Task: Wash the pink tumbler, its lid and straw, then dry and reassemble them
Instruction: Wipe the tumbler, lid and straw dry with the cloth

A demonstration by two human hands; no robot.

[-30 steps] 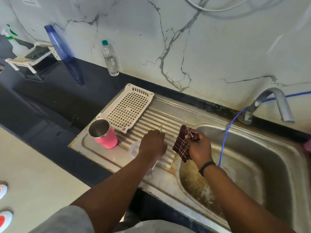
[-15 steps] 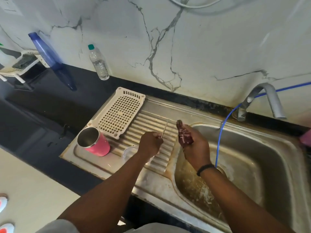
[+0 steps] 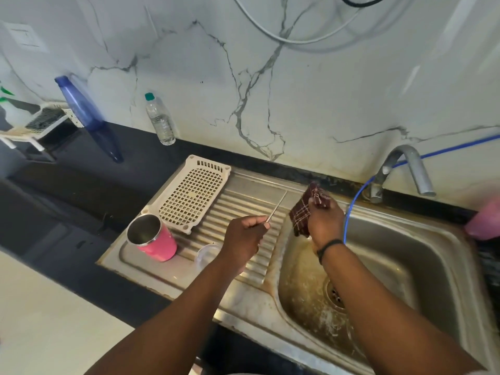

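Head view | step: drying straw | left hand (image 3: 244,235) fingers pinch metal straw (image 3: 276,207) | right hand (image 3: 324,220) clutches checked cloth (image 3: 301,216), apart | next: likely wipe, then fit lid (image 3: 207,254) to pink tumbler (image 3: 158,246)

I'm seeing a home kitchen: stained stainless steel sink (image 3: 422,255) with ribbed drainboard, curved metal tap (image 3: 405,169), black stone counter (image 3: 81,185), marble-pattern wall (image 3: 297,90).

just one head cam, looking forward and down, close over the sink (image 3: 378,239), wall behind it
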